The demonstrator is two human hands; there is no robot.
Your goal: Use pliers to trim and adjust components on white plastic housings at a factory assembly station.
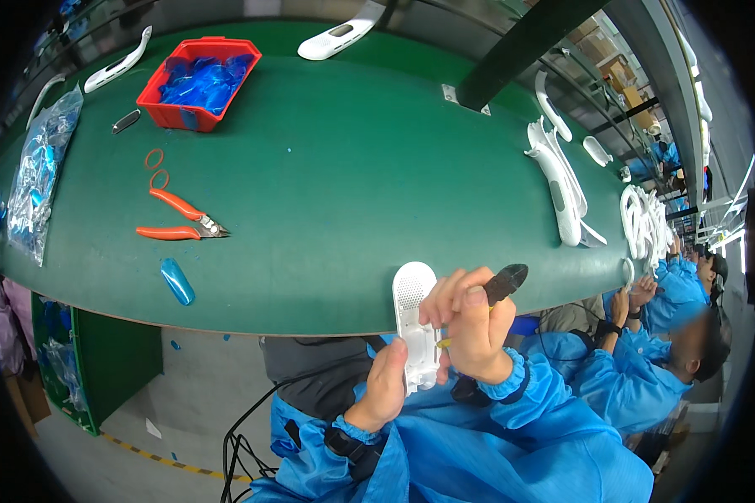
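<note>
My left hand grips the lower end of a long white plastic housing with a perforated round top, held upright at the near edge of the green table. My right hand is closed around a black-handled tool and presses its yellowish tip against the side of the housing. Both sleeves are blue.
Orange-handled cutters lie on the table, with two rubber bands and a blue plastic piece nearby. A red bin of blue parts stands at the back. White housings pile up on the right. Seated people in blue coats work at right.
</note>
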